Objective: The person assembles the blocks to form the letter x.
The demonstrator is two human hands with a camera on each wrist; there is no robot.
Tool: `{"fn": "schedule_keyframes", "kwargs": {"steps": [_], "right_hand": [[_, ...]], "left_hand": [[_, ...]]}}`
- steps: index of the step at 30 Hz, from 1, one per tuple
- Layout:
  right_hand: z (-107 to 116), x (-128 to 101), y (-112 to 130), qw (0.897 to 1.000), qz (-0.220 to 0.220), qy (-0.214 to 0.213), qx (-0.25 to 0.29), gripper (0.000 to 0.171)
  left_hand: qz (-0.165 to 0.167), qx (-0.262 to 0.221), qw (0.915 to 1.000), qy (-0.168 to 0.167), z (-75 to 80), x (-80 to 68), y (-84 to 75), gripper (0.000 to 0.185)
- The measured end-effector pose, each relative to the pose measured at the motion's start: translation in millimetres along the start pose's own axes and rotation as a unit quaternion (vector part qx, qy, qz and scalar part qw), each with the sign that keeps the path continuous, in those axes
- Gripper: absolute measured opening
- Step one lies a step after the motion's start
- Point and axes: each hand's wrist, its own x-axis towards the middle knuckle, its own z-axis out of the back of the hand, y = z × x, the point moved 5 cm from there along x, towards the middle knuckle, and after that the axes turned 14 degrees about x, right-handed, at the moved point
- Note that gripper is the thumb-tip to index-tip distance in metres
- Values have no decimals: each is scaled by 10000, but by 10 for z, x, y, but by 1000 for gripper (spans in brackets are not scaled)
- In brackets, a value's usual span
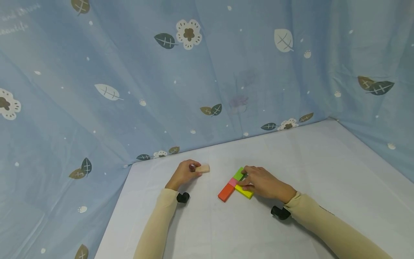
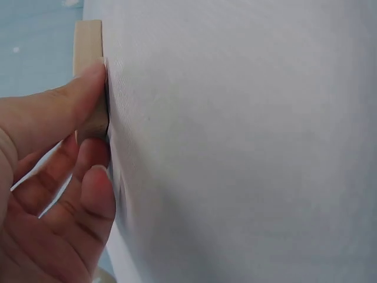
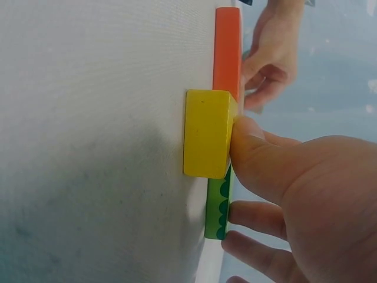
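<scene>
My left hand (image 1: pixel 185 175) pinches a plain wooden block (image 1: pixel 203 168) between thumb and fingers, low over the white surface; in the left wrist view the thumb lies along that block (image 2: pixel 88 47). To the right, coloured blocks lie touching in a branching shape: a green block (image 1: pixel 238 174), a small pink block (image 1: pixel 233 182), an orange-red block (image 1: pixel 226 192) and a yellow block (image 1: pixel 244 192). Over them is my right hand (image 1: pixel 263 182), its fingertips touching the green block and its thumb against the yellow block (image 3: pixel 206 132). Dark green scallops mark the green block's side (image 3: pixel 219 206).
A white cloth (image 1: pixel 200 226) covers the table. Behind and at the sides hangs a blue curtain (image 1: pixel 161 79) with leaf and flower prints, meeting the table's back edge. Black wrist devices (image 1: pixel 280 213) sit by both sleeves.
</scene>
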Motion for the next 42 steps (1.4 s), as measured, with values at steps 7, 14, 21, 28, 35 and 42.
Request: {"fn": "schedule_keyframes", "kwargs": {"steps": [7, 14, 21, 28, 35, 42], "right_hand": [[-11, -4, -13, 10000, -30, 0, 48, 28], [-27, -7, -22, 10000, -33, 2, 86, 28], [-13, -11, -4, 9999, 6, -5, 116, 27], [1, -15, 9, 10000, 76, -13, 63, 27], [8, -9, 26, 9999, 89, -39, 70, 27], [9, -10, 32, 9999, 79, -21, 99, 26]], "left_hand": [[99, -100, 9999, 25, 13, -31, 35, 31], [83, -137, 9999, 61, 12, -46, 74, 29], [8, -197, 9998, 81, 8, -54, 119, 28], [-126, -133, 9997, 144, 19, -83, 108, 29], [-415, -72, 9990, 161, 31, -98, 62, 29], [-733, -90, 9970, 243, 45, -107, -20, 30]]}}
